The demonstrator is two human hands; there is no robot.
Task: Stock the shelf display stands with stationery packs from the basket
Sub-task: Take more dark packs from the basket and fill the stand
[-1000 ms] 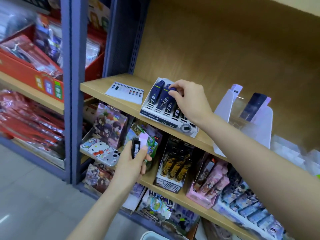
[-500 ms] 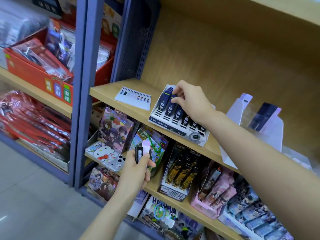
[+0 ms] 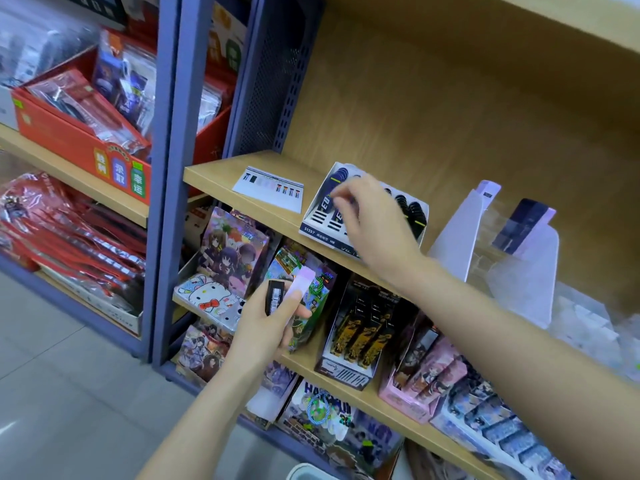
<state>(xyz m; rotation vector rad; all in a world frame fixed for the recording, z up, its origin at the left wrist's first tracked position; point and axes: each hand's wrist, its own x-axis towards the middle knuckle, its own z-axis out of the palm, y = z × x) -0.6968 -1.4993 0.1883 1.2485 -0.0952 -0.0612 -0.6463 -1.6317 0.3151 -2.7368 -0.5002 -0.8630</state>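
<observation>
**Two packs in the left hand, right hand at the stand**

Left hand [image 3: 266, 327] is down in front of the lower shelves, grip curled round two small packs held upright: a black pack [image 3: 273, 297] with a barcode and a pale lilac pack [image 3: 299, 284] just beside it. Right hand [image 3: 374, 230] is over the white display stand [image 3: 313, 221] on the wooden shelf [image 3: 221, 174], fingertips by the dark blue packs [image 3: 337, 178] slotted in it. It's blurry, so can't tell if that grip has one. A white card [image 3: 268, 188] lies left of the stand.
</observation>
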